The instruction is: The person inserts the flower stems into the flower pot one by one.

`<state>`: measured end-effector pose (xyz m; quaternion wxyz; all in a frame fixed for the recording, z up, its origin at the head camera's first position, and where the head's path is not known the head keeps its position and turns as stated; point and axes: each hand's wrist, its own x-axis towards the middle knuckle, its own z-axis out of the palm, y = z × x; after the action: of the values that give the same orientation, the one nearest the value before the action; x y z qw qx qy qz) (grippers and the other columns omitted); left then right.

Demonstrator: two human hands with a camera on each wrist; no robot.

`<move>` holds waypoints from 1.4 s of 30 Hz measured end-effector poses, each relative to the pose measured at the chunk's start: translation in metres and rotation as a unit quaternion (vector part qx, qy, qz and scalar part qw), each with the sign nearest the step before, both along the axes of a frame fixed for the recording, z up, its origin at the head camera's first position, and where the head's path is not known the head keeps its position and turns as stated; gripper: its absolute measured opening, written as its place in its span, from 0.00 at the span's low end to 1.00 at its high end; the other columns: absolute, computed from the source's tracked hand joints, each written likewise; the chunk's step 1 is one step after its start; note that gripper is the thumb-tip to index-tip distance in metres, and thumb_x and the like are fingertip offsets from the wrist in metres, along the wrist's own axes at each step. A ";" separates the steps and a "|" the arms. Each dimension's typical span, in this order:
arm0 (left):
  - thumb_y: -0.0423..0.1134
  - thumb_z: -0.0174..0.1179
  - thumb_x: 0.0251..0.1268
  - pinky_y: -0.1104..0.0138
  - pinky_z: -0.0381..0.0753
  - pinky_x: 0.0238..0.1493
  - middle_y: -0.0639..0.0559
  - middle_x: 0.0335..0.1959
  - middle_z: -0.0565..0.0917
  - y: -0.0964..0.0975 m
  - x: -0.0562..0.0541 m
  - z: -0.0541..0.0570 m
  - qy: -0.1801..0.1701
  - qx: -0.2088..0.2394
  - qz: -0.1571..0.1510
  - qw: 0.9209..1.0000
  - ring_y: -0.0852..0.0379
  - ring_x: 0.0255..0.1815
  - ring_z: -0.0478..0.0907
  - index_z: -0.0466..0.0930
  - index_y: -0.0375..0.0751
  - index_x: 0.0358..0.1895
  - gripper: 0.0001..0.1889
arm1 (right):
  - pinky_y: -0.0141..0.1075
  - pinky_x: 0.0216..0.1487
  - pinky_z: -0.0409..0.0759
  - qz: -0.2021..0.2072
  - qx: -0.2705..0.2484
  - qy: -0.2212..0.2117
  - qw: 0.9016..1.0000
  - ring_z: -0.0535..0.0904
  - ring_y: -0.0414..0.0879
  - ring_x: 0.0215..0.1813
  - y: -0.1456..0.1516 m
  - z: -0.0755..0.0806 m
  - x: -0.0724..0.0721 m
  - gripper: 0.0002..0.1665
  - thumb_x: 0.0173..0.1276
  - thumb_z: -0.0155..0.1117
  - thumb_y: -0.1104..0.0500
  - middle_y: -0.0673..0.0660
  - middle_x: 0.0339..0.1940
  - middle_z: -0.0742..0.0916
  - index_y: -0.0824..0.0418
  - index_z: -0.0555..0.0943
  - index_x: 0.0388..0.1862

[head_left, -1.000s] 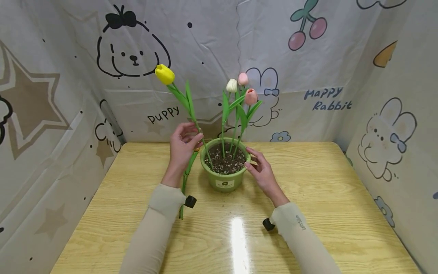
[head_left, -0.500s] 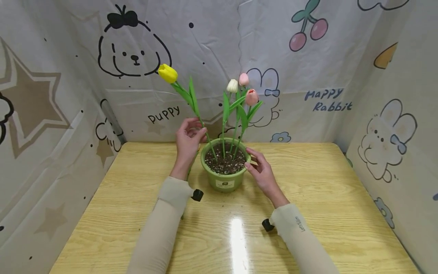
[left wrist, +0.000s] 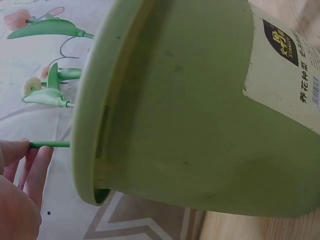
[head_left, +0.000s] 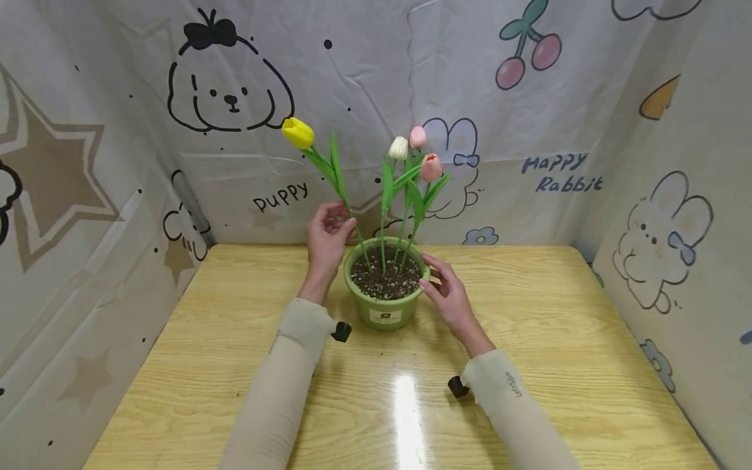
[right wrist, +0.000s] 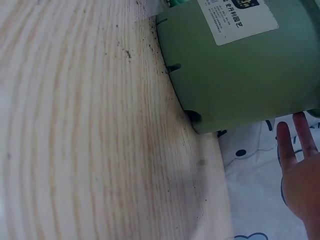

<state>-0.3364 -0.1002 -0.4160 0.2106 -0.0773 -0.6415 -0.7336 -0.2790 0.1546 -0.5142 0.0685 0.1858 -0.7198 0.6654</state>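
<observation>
My left hand (head_left: 326,241) pinches the green stem of a yellow tulip (head_left: 298,134) between thumb and fingers. The stem leans left, its lower end in the soil (head_left: 382,287) at the left side of the green flowerpot (head_left: 364,310). In the left wrist view, the pinched stem (left wrist: 59,144) shows just above the pot's rim. A white tulip (head_left: 398,148) and two pink tulips (head_left: 431,168) stand upright in the same pot. Against the pot's right rim rest the extended fingers and thumb of my right hand (head_left: 451,297); the right wrist view shows straight fingers (right wrist: 286,145) along its wall.
The pot stands on a light wooden table (head_left: 529,313). Behind the table hangs a printed cloth (head_left: 352,72), with more cloth on both sides. Soil specks (right wrist: 128,53) lie beside the pot's base. A white label (head_left: 385,317) faces forward on its wall.
My left hand has moved slightly right, bringing the yellow tulip nearer the other stems. Green stems lying left of the pot are now hidden by the left arm. My right hand stays put.
</observation>
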 end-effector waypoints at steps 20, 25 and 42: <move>0.25 0.68 0.66 0.72 0.86 0.39 0.31 0.51 0.82 0.005 -0.004 -0.005 0.003 -0.038 0.008 0.999 0.59 0.38 0.78 0.80 0.27 0.55 0.16 | 0.27 0.68 0.75 -0.002 -0.002 -0.011 1.000 0.69 0.58 0.76 0.001 0.000 -0.001 0.32 0.80 0.59 0.63 0.56 0.80 0.69 0.55 0.66 0.80; 0.25 0.67 0.66 0.73 0.86 0.39 0.38 0.48 0.83 0.005 -0.004 -0.009 0.010 -0.040 0.000 0.999 0.59 0.38 0.79 0.80 0.28 0.55 0.15 | 0.27 0.68 0.75 -0.002 -0.003 -0.012 1.000 0.69 0.58 0.75 0.001 0.000 -0.001 0.32 0.80 0.59 0.63 0.56 0.80 0.69 0.55 0.66 0.80; 0.30 0.63 0.74 0.68 0.87 0.42 0.36 0.50 0.84 0.007 -0.001 -0.018 0.003 -0.154 -0.014 0.988 0.42 0.44 0.83 0.79 0.33 0.60 0.15 | 0.27 0.66 0.76 0.004 -0.003 -0.014 1.000 0.69 0.62 0.75 0.001 -0.002 -0.001 0.33 0.80 0.59 0.64 0.57 0.80 0.68 0.55 0.66 0.80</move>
<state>-0.3376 -0.0933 -0.4343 0.1885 -0.1200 -0.7448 -0.6288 -0.2803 0.1559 -0.5166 0.0569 0.1790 -0.7180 0.6702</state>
